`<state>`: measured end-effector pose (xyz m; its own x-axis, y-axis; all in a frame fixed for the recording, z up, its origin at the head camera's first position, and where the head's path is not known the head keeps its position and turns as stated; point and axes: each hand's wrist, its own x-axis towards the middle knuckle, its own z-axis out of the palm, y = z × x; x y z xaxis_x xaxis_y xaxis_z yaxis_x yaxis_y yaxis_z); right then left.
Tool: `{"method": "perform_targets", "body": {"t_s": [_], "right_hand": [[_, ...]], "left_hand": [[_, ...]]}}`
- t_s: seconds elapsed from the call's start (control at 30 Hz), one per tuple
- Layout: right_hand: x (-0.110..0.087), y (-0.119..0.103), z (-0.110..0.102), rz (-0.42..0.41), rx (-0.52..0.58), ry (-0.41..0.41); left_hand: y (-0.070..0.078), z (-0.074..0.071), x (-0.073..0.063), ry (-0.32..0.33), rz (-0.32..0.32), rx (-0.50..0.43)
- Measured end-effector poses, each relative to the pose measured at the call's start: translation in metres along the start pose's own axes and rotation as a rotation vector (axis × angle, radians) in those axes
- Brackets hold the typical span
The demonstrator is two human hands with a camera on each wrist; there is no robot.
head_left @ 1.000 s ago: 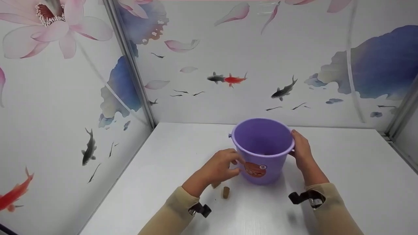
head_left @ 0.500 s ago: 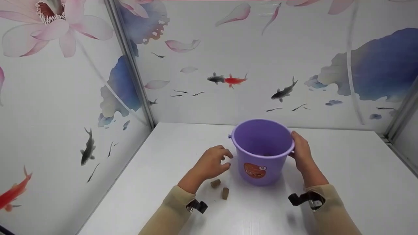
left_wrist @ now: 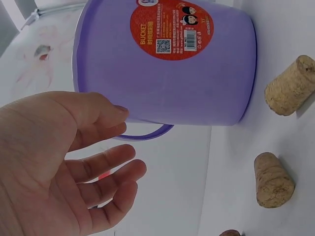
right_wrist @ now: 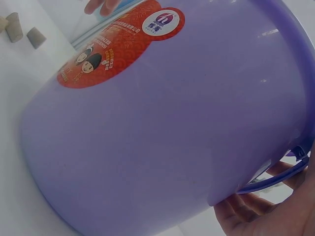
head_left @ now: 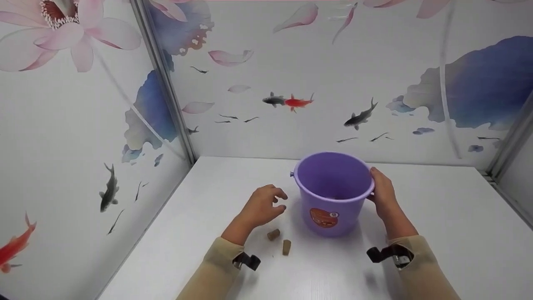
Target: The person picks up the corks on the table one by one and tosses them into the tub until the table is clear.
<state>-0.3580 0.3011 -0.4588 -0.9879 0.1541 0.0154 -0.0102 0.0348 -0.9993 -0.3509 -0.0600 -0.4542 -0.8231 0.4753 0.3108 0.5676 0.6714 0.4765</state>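
We can't identify dark bit [head_left: 338, 198] inside purple bucket [head_left: 352, 214]; third cork stopper [left_wrist: 230, 233] cropped in left-wrist view. Count: one bucket, three cork stoppers on table [head_left: 441, 216]. Left hand [head_left: 260, 207] loose; right hand [head_left: 384, 192] grips bucket's side.

White table [head_left: 437, 208], purple bucket [head_left: 350, 212] standing upright on it, brown corks [head_left: 286, 247] near the bucket's base

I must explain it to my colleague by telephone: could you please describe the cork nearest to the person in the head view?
On the white table, find the purple bucket. In the head view, the brown cork sits apart, to its front left. Unlike the neighbouring cork, it is farther right and lower in the picture.
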Motion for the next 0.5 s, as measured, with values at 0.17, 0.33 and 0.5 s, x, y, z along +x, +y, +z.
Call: {"method": "perform_targets", "body": {"t_s": [0.17,0.33,0.5], "right_hand": [[-0.001,0.001,0.000,0.003,0.006,0.003],[-0.002,0.000,0.001,-0.011,0.014,0.006],[-0.003,-0.003,0.000,-0.023,0.013,0.007]], "left_hand": [[-0.004,-0.004,-0.002,0.007,-0.020,-0.007],[-0.007,-0.004,-0.001,0.025,-0.010,0.008],[-0.012,-0.002,0.000,0.031,-0.012,0.013]]}}
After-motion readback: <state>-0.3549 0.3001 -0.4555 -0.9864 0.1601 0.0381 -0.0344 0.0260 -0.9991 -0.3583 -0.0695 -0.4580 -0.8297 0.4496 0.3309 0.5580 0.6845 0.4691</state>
